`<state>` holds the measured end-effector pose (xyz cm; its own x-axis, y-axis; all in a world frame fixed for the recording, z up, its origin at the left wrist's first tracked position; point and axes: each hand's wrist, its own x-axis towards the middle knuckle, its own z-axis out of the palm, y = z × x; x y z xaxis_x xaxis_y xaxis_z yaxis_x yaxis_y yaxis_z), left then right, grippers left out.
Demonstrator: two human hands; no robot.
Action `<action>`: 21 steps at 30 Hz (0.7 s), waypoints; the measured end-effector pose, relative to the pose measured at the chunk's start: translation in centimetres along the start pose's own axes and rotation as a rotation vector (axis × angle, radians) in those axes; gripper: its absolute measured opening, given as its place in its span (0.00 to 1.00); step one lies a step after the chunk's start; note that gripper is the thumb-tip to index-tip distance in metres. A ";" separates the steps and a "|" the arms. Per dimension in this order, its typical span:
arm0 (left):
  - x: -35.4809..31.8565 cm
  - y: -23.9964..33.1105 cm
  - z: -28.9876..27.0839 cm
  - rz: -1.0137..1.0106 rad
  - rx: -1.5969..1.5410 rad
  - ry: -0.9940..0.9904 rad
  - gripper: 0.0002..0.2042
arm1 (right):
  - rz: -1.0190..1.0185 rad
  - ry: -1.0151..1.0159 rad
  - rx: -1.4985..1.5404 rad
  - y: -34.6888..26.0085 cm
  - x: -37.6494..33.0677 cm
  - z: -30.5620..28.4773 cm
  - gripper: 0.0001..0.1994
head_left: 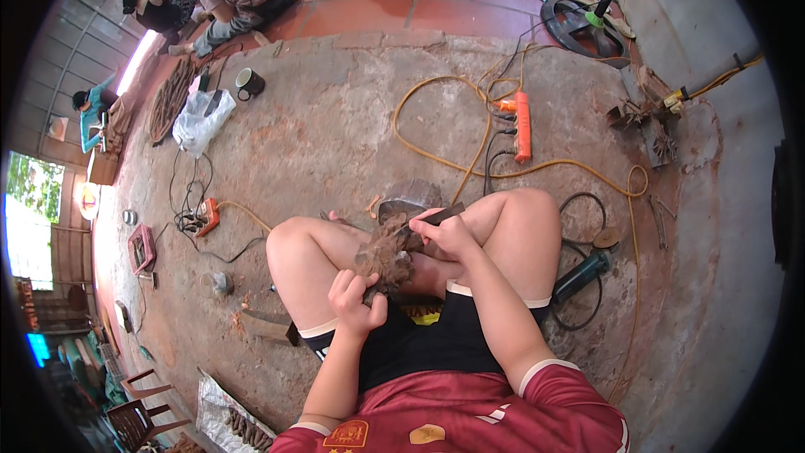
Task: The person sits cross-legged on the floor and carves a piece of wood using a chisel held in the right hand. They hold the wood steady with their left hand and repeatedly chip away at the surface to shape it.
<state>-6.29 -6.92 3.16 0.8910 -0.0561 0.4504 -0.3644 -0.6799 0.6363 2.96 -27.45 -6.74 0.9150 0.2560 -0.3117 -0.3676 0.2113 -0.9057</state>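
Two hands are engaged at the workpiece, a rough brown carved piece (384, 253), located between your bent legs in front of your lap. Your left hand (355, 300) is curled narrow around the lower end of the piece. Your right hand (450, 239) grips a dark, flat, bar-like tool (444, 214) at the upper right side of the piece; whether the tool touches the surface cannot be told. A dark, rounded block (411, 195) sits just beyond the piece.

Beside your right thigh lies a dark green cylindrical power tool (582, 278), with a black cable looped near it. To your left, a wooden block (268, 328) lies near your thigh, and a clear container (217, 283) stands farther out on the concrete floor (335, 134).

Ahead and to the right, an orange power strip (522, 126) has dark plugs fitted along one side; a yellow-orange cable (401, 128) loops beside it. A second orange socket block (207, 217) lies on the left. Beyond it are a white plastic bag (201, 124) and a dark mug (250, 84).
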 end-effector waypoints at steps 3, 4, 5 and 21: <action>0.0 0.1 -0.1 -0.005 -0.004 0.009 0.07 | 0.062 0.077 -0.071 -0.5 -0.1 0.4 0.08; 0.0 0.1 -0.1 -0.008 0.000 0.019 0.07 | 0.060 0.058 -0.055 -0.3 0.0 0.4 0.08; 0.1 0.1 -0.3 -0.001 0.004 0.010 0.07 | 0.054 0.026 -0.037 -0.2 0.0 0.3 0.08; 0.9 0.9 -1.1 0.021 -0.011 0.027 0.07 | 0.036 0.112 0.090 1.0 0.1 -0.2 0.09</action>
<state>-6.08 -6.79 4.83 0.8759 -0.0504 0.4799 -0.3858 -0.6707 0.6336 2.73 -27.40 -7.73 0.9121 0.1587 -0.3781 -0.4091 0.2892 -0.8654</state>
